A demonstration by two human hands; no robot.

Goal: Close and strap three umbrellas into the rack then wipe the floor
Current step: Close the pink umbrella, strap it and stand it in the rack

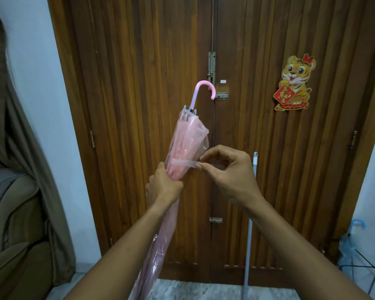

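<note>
- Pink umbrella (183,146) was folded, handle up, held in front of the wooden door (139,105).
- Left hand (164,185) was clamped round the gathered cover, just below the strap.
- Right hand (223,169) pinched the strap (183,165) end between thumb and fingertips, pulled out to the side.
- Hands were near each other, not touching.
- Judgement: keep the left grip tight so the folds stay put, wind the strap snug, then fasten.
- Rack (359,271) stood low at right, a blue umbrella (353,237) already in it.
</note>
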